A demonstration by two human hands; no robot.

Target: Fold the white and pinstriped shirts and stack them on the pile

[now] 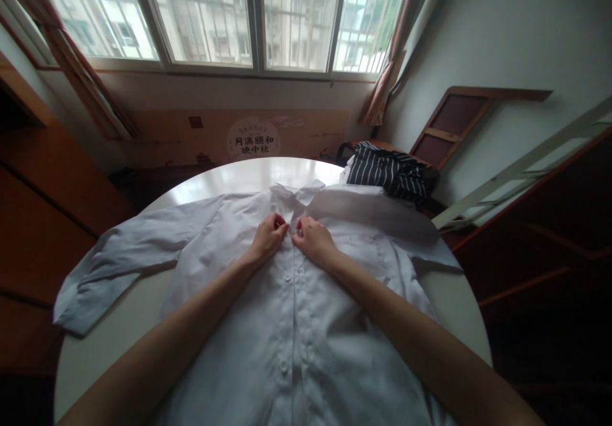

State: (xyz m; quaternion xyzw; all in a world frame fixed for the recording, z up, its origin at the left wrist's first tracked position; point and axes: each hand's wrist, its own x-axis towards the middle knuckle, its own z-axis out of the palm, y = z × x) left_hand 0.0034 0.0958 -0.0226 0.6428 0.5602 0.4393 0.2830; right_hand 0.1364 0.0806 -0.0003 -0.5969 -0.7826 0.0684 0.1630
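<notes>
A white button-up shirt (239, 324) lies spread face up over a round white table (119, 314), its collar (300, 191) toward the window. Both hands meet at the front opening just below the collar. My left hand (271, 236) pinches the placket edge on the left side. Opposite it, my right hand (312, 240) pinches the other front edge, a small gap away. Whatever button sits between the fingertips is hidden. Lower down, the two front edges lie side by side, with buttons (284, 367) visible along the left one. The left sleeve in view stretches out to the table's edge.
Beyond the table's far right edge, a black-and-white striped cloth (387, 169) rests on a chair. A wooden chair back (447, 123) leans by the right wall. An orange printed box (191, 134) stands under the window, and a wooden cabinet (52, 222) is at left.
</notes>
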